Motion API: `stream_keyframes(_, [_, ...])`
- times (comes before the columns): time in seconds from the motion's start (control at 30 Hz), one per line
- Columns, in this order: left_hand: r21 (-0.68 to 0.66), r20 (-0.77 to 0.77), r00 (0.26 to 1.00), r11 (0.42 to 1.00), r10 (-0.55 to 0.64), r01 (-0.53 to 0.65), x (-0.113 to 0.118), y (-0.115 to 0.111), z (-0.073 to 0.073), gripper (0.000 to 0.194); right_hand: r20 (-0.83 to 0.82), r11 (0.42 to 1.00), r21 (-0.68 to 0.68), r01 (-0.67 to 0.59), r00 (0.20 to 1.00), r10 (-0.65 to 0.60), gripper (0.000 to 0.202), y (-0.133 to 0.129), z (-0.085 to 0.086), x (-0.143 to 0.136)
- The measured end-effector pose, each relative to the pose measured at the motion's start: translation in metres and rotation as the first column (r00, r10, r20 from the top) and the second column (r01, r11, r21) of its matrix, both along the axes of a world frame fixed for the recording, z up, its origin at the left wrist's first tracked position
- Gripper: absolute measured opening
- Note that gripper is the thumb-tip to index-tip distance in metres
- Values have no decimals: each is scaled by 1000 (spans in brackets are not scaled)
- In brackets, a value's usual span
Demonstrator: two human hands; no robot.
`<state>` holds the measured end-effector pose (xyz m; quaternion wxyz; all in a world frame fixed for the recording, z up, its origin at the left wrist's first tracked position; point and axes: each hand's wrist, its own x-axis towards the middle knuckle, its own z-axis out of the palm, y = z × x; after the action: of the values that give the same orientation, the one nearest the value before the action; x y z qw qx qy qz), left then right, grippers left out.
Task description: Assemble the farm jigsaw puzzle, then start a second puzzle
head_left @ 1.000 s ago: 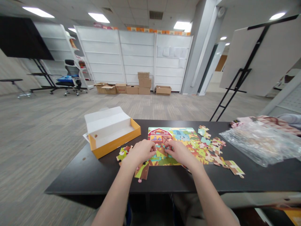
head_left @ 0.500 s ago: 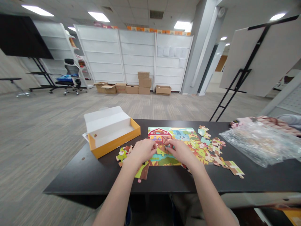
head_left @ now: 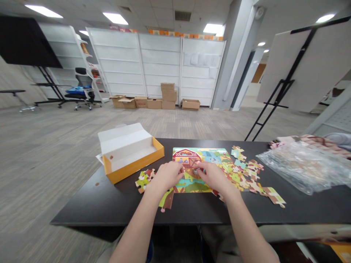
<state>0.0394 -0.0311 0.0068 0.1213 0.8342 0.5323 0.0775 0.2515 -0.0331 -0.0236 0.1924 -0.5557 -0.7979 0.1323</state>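
Observation:
A colourful farm puzzle [head_left: 211, 157] with a red barn lies on the black table. Over its left part is my left hand [head_left: 170, 173], fingers curled together at the puzzle's surface; whatever they hold is hidden. My right hand [head_left: 211, 173] is pinched over the middle of the puzzle, just below the barn, on a small puzzle piece [head_left: 195, 170]. Loose pieces [head_left: 144, 179] lie left of my left hand, and a larger green and brown piece [head_left: 168, 200] sits below it. More loose pieces [head_left: 252, 170] spread along the puzzle's right side.
An open yellow box [head_left: 134, 165] with a white lid stands at the table's left. A clear plastic bag [head_left: 304, 164] and striped cloth [head_left: 326, 143] lie at the right. Cardboard boxes [head_left: 168, 96] and white shelves are across the room.
My right hand has shifted slightly left and up, with the small piece at its fingertips. My left hand has barely moved.

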Motion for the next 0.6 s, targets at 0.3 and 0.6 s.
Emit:
stream_keyframes(0.3, [-3, -1, 1000, 1000, 6, -6, 1, 0, -3, 18, -13, 1000, 6, 2, 1000, -2, 35, 0, -1, 0])
stream_keyframes(0.6, [10, 62, 994, 996, 85, -86, -47, 2, 13, 21, -56, 1000, 15, -25, 998, 26, 27, -2, 1, 0])
